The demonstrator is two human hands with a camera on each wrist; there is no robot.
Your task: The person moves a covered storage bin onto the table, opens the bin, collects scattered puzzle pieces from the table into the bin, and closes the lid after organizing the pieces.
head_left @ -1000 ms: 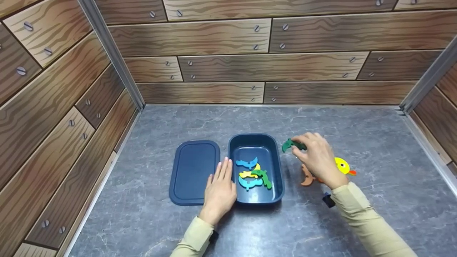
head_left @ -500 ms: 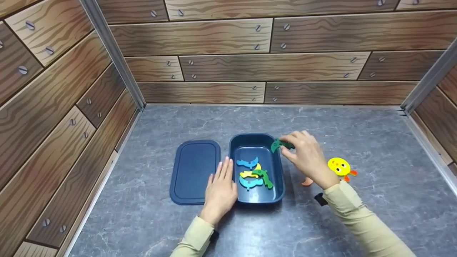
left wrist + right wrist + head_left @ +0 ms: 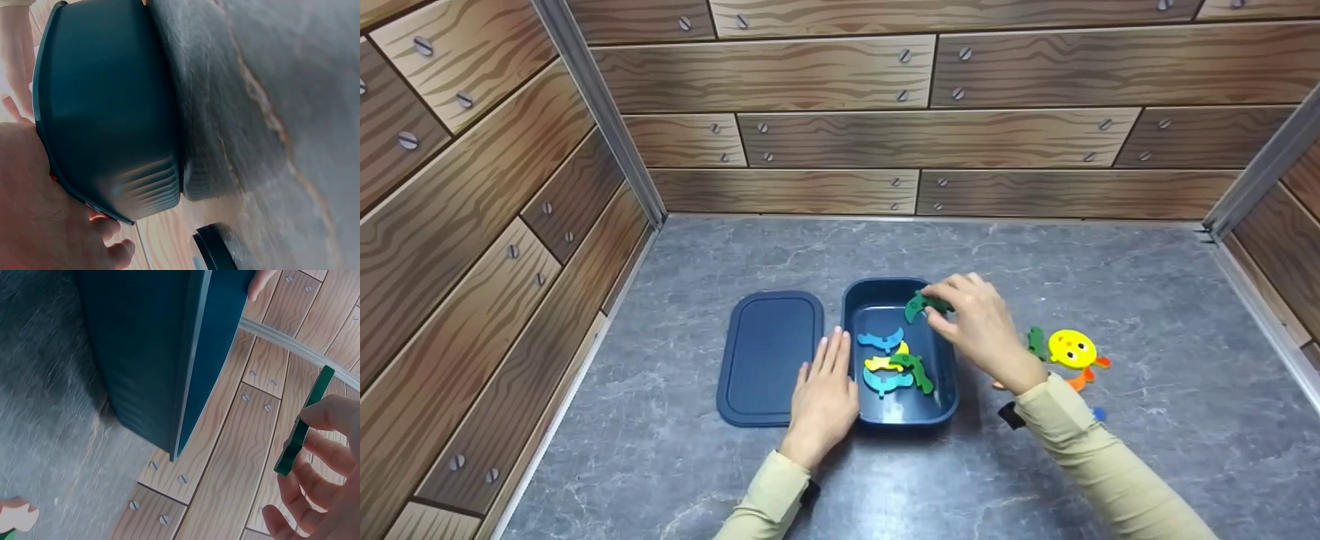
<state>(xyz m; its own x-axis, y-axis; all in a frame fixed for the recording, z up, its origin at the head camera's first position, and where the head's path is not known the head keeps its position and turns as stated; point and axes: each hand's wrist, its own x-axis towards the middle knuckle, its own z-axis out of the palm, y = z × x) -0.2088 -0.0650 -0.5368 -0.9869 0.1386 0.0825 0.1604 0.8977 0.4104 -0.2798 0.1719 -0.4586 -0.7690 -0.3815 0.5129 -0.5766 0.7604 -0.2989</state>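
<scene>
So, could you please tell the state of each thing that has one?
Box: open, pieces inside.
Lid: off, flat beside the box.
Dark green piece: held above the box.
Right hand: pinches the dark green piece.
Left hand: outstretched along the box's rim.
Yellow piece: in the box, partly covered.
Round yellow face: on the table, face up.

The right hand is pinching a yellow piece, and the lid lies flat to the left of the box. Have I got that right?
Not quite: the piece pinched by the right hand is dark green, as the head view shows. The lid does lie flat to the left of the box.
</scene>
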